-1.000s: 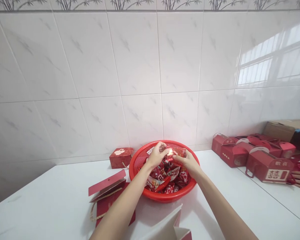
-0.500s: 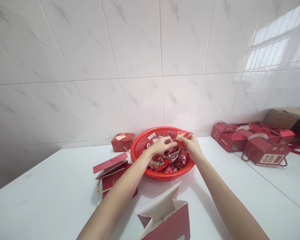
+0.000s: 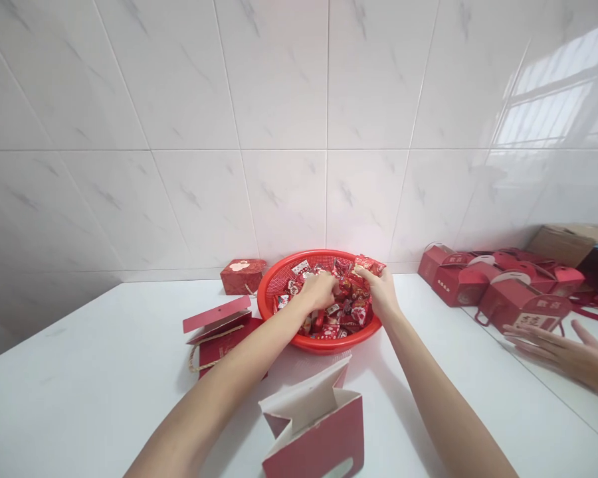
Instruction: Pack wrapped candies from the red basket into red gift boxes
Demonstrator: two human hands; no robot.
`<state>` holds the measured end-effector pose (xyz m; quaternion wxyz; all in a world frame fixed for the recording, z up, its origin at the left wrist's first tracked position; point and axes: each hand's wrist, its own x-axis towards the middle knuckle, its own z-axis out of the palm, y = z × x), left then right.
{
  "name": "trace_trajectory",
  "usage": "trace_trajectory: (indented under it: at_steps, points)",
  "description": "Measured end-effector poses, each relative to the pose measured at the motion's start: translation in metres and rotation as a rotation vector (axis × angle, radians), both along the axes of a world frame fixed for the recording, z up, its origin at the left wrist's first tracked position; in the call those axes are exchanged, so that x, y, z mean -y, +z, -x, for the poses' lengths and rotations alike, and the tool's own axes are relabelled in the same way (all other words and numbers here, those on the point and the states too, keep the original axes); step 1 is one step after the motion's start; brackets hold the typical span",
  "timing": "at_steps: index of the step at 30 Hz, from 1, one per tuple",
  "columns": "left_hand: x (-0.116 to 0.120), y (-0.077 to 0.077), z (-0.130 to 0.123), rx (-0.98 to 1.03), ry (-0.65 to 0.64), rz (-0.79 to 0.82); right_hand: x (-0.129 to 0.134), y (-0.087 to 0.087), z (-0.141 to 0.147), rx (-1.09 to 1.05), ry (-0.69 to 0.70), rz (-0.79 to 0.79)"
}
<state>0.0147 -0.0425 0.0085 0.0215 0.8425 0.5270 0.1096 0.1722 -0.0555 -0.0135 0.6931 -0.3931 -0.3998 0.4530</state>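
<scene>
A red plastic basket (image 3: 323, 346) full of small wrapped candies (image 3: 331, 325) stands against the tiled wall. Inside it, my left hand (image 3: 319, 291) is closed, its curled fingertips down among the candies; what they grip is hidden. At the basket's right rim my right hand (image 3: 383, 291) pinches a shiny red candy packet (image 3: 369, 264) between thumb and fingers. In front of the basket stands a red paper gift box (image 3: 319, 431) with its top open, showing a pale inside. Left of the basket, partly behind my left forearm, lies a red gift box (image 3: 224, 345) with a rope handle.
A small closed red box (image 3: 243, 277) sits by the wall, left of the basket. Several red gift boxes (image 3: 518, 302) are grouped at the right, with a cardboard carton (image 3: 561, 245) behind them. Another person's hand (image 3: 568, 355) reaches in from the right edge, fingers stretched out.
My left hand has dipped deeper into the candies and its fingers have curled. My right hand keeps the packet at the rim. Another person's hand has entered from the right.
</scene>
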Motion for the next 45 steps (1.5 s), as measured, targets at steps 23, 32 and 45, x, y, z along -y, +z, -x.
trace_trajectory:
  at_steps: [23, 32, 45]
  points:
    - [-0.009, -0.019, -0.003, -0.146, -0.142, 0.245, 0.002, 0.003, 0.002, -0.026, -0.043, 0.04]
    - [-0.009, -0.015, -0.002, 0.033, -0.121, 0.283, 0.004, 0.004, 0.003, -0.018, -0.007, 0.013]
    - [-0.029, 0.0, 0.021, 1.029, 0.04, 0.101, 0.005, 0.003, 0.002, 0.012, 0.049, -0.024]
